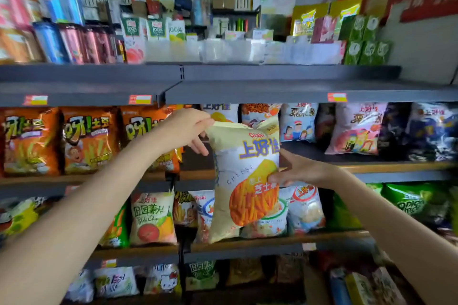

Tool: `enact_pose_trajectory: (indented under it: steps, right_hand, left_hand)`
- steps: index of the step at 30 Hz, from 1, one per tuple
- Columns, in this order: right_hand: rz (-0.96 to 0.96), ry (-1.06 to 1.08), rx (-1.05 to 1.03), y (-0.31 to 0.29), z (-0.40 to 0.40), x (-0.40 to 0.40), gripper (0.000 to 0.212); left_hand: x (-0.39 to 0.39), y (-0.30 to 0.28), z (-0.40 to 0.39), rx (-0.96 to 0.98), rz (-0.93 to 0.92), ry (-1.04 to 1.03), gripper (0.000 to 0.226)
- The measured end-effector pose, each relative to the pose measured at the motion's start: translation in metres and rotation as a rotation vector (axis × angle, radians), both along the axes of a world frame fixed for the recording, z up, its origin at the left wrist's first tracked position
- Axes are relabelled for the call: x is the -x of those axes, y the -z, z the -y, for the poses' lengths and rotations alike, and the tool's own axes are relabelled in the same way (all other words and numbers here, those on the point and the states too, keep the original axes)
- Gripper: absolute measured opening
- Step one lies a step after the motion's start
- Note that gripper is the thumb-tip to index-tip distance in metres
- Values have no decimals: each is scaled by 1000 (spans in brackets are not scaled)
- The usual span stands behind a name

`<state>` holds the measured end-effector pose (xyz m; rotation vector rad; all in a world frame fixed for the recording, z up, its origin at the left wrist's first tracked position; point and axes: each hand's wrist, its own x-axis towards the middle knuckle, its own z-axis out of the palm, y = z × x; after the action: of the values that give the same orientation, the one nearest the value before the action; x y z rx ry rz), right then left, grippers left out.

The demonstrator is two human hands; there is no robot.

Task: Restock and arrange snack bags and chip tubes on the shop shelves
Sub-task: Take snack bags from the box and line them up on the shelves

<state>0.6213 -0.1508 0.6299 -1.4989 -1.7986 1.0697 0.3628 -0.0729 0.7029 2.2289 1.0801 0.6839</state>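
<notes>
I am seeing both hands holding one cheese bag (244,176) up in front of the shelves. Left hand (186,129) is pinching the bag's top left corner, thumb and forefinger closing on the crimped edge, the other fingers hanging loose below. Right hand (301,169) is gripping the bag's right edge about halfway down, thumb lying on the front, fingers going behind it.

The bag is hanging upright, slightly tilted, before the gap on the middle shelf (386,168), and is covering part of the row below. I cannot tell whether its bottom is touching the lower shelf edge.

Orange bags (86,141) are standing left of the gap, pale bags (354,129) right of it. Chip tubes (71,42) are lying stacked on the top shelf, left side, with juice cartons (156,30) just beside them.
</notes>
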Motion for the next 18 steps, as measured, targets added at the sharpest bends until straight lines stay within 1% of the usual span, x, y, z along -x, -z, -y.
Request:
enact_pose_trajectory:
  steps: [1,4,6,7,8,10,12,13,15,18]
  right_hand:
    - [-14,-13,-4,0,-3,-9,77]
    - [-147,51,-99,-1,-15,-29,70]
    - [-240,96,-230,-2,-26,-35,73]
    - [-264,131,-307,-4,-32,-38,74]
    - [-276,177,-380,-7,-37,-40,73]
    - [-264,249,-505,-12,-49,-40,68]
    - [-217,264,-590,-11,-58,-35,75]
    - [-184,266,-621,-6,-62,-30,79]
    - [-144,267,-657,10,-70,-22,78]
    - [-120,276,-629,36,-85,-8,82]
  left_hand:
    - [-9,-1,0,-3,89,-11,30]
    - [-40,-2,0,1,337,-73,26]
    - [-55,-1,1,-67,496,-107,24]
    - [-60,3,2,-150,546,-107,25]
    - [-64,9,3,-243,557,-93,28]
    - [-69,27,5,-382,485,-81,42]
    - [-71,48,0,-458,393,-166,55]
    - [-71,58,-3,-466,378,-220,58]
    - [-67,77,-10,-449,379,-282,59]
    - [-60,97,-21,-440,322,-339,57]
